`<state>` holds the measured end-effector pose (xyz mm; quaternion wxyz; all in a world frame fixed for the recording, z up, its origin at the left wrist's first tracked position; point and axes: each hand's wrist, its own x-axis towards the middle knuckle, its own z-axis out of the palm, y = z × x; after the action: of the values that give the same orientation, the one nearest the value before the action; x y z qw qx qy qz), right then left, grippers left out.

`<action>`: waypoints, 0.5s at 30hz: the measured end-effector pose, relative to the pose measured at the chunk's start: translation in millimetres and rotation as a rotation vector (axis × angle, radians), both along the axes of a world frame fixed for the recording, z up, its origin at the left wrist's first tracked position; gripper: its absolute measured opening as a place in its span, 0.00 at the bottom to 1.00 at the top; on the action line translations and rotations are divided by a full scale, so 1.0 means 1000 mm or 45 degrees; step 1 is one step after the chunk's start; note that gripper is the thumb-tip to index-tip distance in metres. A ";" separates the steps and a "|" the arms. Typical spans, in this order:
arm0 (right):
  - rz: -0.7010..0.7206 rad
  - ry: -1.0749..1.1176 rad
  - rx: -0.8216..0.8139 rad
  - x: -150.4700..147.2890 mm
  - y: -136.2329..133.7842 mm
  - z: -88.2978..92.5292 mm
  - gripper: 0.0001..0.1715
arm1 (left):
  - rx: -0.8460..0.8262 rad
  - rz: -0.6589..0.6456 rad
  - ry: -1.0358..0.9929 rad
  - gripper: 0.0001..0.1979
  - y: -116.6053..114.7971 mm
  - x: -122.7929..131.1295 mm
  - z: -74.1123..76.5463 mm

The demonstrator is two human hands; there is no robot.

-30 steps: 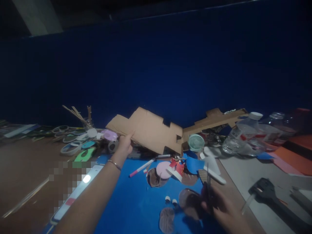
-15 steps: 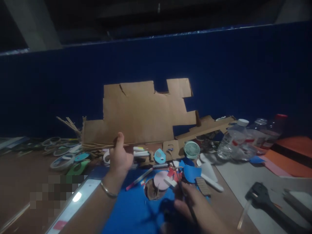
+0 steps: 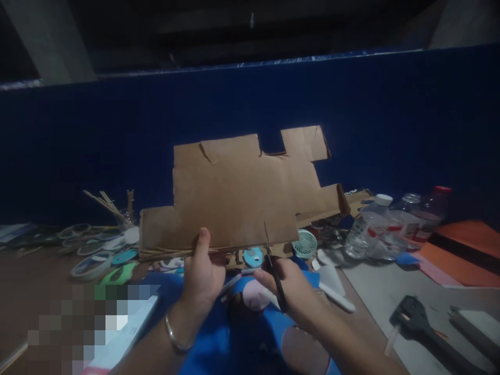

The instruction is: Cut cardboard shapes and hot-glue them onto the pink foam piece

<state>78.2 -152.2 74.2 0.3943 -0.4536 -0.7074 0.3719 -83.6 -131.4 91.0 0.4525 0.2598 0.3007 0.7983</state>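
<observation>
My left hand (image 3: 201, 273) is closed on the lower edge of a large notched sheet of brown cardboard (image 3: 238, 192), holding it upright in front of me. My right hand (image 3: 291, 289) grips a pair of dark-handled scissors (image 3: 273, 263). The blades point up and touch the cardboard's bottom edge just right of centre. A thin bracelet circles my left wrist. Under both hands lies a blue sheet (image 3: 242, 344) with round cut-outs.
A small mint fan (image 3: 304, 243), clear plastic bottles (image 3: 371, 226) and orange paper (image 3: 464, 250) lie to the right. A black glue gun (image 3: 414, 317) rests at the near right. Tape rolls (image 3: 91, 263) and wooden sticks (image 3: 107, 204) sit to the left. A dark blue wall stands behind.
The cardboard rose from lying flat on the table to upright and came closer. My right hand brought the scissors up from the blue sheet to the cardboard's bottom edge.
</observation>
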 end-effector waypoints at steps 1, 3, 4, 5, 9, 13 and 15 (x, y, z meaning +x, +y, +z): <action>0.011 -0.001 0.001 0.001 0.001 0.000 0.23 | -0.015 -0.018 -0.006 0.13 -0.001 0.001 0.000; 0.042 0.012 -0.008 0.002 0.002 -0.001 0.23 | -0.039 -0.072 -0.037 0.13 -0.003 0.002 0.001; 0.052 0.021 -0.016 0.003 0.003 -0.001 0.23 | -0.046 -0.095 -0.059 0.13 -0.004 0.003 0.002; 0.051 0.026 -0.022 0.003 0.003 -0.002 0.23 | -0.047 -0.118 -0.080 0.14 -0.005 0.003 0.003; -0.026 0.024 -0.014 0.001 0.007 -0.007 0.24 | -0.008 -0.114 -0.156 0.12 -0.009 0.006 0.011; -0.129 0.045 -0.054 -0.003 0.010 -0.017 0.27 | -0.024 -0.089 -0.221 0.11 -0.013 0.009 0.016; -0.186 0.033 -0.063 -0.003 0.012 -0.021 0.27 | -0.012 -0.040 -0.208 0.10 -0.014 0.010 0.015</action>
<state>74.9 -140.1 53.6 0.4181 -0.5089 -0.6579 0.3653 -73.9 -144.9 105.5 0.4894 0.1963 0.2626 0.8081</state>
